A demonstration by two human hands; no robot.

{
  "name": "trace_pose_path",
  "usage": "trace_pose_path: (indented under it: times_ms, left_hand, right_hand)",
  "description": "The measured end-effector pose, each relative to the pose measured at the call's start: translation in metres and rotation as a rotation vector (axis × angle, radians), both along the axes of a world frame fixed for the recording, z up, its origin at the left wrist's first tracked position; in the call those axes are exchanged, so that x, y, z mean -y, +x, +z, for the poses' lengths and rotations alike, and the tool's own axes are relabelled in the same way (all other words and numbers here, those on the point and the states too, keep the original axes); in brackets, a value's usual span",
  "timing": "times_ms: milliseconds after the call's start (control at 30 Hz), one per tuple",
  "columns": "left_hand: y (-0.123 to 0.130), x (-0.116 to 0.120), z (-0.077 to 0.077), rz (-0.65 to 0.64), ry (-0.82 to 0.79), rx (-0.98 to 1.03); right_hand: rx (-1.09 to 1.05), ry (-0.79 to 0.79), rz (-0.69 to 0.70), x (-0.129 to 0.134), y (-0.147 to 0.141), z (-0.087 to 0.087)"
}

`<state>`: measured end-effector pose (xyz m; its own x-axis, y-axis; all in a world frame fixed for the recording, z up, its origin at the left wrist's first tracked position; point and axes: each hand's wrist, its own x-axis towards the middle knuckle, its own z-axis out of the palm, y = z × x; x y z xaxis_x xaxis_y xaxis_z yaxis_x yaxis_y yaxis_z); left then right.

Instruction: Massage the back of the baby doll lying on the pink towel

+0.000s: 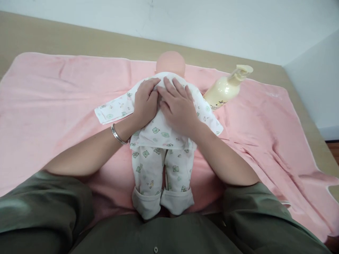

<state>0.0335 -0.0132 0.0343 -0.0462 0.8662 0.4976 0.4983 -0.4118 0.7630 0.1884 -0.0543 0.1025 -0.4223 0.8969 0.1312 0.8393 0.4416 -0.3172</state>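
Observation:
A baby doll (171, 63) lies face down, its bald head pointing away from me. It wears a white long-sleeved top (159, 135) and matching trousers (174, 169), both printed with small green bears; the trouser ends are folded up into cuffs. My left hand (146, 102) rests on the left of the doll's upper back, seen partly side-on, fingers stretched towards the middle. Flat on the right of the back lies my right hand (181, 107) with its fingers spread. The hands meet or nearly meet near the centre. Neither one grips anything.
Beneath the doll a pink blanket (66, 98) covers most of the wooden table (106, 44), with wrinkles on the right. A cream pump bottle (224, 90) stands by the doll's right-hand sleeve. White walls (198, 24) rise behind the table and at the right.

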Motion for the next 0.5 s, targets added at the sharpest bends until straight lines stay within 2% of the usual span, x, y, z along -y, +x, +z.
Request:
trace_pose_path:
  times_ms: [167, 300, 400, 500]
  left_hand:
    - [0.001, 0.000, 0.004, -0.060, -0.075, -0.127]
    - [0.012, 0.021, 0.013, -0.095, -0.115, -0.216]
    - [0.018, 0.033, 0.017, -0.129, -0.077, -0.228]
    - [0.012, 0.020, 0.012, -0.131, -0.115, -0.213]
  right_hand:
    - [-0.067, -0.059, -0.111, -0.033, 0.018, -0.002]
    - [-0.129, -0.093, -0.131, -0.047, 0.028, -0.006]
    - [-0.108, -0.110, -0.147, -0.045, 0.029, -0.005]
    - [-0.038, -0.047, -0.165, -0.027, 0.021, 0.001]
